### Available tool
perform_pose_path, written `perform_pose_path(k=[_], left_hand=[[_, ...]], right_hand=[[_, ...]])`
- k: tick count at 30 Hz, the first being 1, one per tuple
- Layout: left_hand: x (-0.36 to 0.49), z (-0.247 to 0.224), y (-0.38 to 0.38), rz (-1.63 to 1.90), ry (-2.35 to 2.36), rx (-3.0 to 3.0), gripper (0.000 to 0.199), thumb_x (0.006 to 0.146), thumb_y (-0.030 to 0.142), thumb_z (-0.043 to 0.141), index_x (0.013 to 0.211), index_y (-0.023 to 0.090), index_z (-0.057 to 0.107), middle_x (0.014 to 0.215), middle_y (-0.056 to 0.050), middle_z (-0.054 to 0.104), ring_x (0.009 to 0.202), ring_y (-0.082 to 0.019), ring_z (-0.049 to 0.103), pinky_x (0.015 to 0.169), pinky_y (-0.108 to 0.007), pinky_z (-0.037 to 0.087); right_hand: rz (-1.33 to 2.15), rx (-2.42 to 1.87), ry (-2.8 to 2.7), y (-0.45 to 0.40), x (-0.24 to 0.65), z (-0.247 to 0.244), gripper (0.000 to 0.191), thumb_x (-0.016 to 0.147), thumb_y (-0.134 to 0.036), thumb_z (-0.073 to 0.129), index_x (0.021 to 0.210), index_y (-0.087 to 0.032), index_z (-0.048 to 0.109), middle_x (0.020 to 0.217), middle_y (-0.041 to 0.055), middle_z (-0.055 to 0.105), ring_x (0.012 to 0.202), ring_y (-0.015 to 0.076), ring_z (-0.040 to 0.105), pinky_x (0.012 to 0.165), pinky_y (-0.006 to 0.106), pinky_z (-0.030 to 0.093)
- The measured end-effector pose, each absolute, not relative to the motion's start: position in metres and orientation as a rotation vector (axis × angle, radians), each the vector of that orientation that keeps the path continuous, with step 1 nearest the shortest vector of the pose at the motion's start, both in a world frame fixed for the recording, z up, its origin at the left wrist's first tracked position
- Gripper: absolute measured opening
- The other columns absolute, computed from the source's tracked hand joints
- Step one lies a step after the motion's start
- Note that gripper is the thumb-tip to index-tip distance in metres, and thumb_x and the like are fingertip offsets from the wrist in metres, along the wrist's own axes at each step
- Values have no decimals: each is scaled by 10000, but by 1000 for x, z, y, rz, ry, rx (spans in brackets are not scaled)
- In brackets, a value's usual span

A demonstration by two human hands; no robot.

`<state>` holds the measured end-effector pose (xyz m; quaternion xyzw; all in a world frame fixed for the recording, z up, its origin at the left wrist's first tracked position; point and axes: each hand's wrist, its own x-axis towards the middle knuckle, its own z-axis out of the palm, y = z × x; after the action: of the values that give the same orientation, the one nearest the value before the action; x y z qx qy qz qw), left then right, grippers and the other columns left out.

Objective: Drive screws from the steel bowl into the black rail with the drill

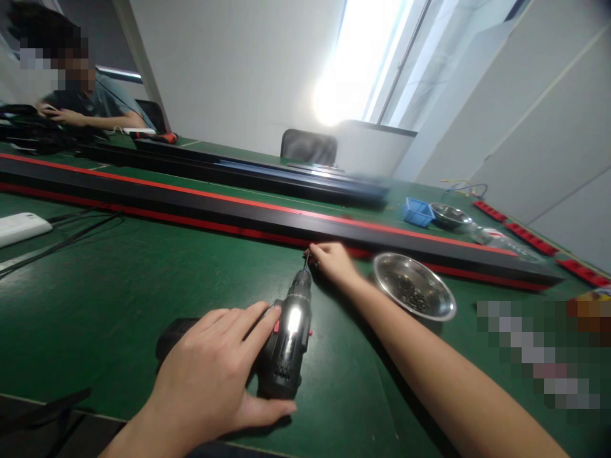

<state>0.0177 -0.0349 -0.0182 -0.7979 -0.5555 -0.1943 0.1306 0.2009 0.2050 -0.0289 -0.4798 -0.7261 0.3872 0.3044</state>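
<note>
Steadying the drill bit, apparently, the right fingers are pinching its tip beside the red-edged black rail while the left fingers are wrapping the cordless drill, straight alignment seemingly being needed next.

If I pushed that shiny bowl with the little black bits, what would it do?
The bowl probably won't bend, since it looks like stiff metal. The little black bits may slide and rattle, as they seem to lie loose inside.
</note>
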Motion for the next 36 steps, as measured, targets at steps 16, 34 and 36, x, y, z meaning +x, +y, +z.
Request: perform_pose_path(k=[16,34,36], left_hand=[[19,-19,-36,-558,-1609,-2306,969,613,722,778,1388,179,573,1349,-103,658,1088,-334,643,962,-479,437],[13,-10,-19,-466,-1675,-2309,949,679,800,743,1399,207,568,1347,-110,653,1048,-324,638,886,-474,470],[10,-8,-14,-441,-1664,-2343,968,680,812,731,1414,206,556,1362,-112,648,1061,-319,635,886,-461,473]], right_hand=[[932,-1285,-1846,204,202,-33,401,949,-405,527,810,-122,775,734,77,740,624,160,641,606,255,449],[144,-1786,-2411,195,249,65,389,933,-428,542,712,-166,728,783,145,735,684,231,674,656,313,456],[100,-1947,-2414,205,273,82,374,915,-420,551,738,-142,725,790,161,726,672,235,665,617,315,439]])
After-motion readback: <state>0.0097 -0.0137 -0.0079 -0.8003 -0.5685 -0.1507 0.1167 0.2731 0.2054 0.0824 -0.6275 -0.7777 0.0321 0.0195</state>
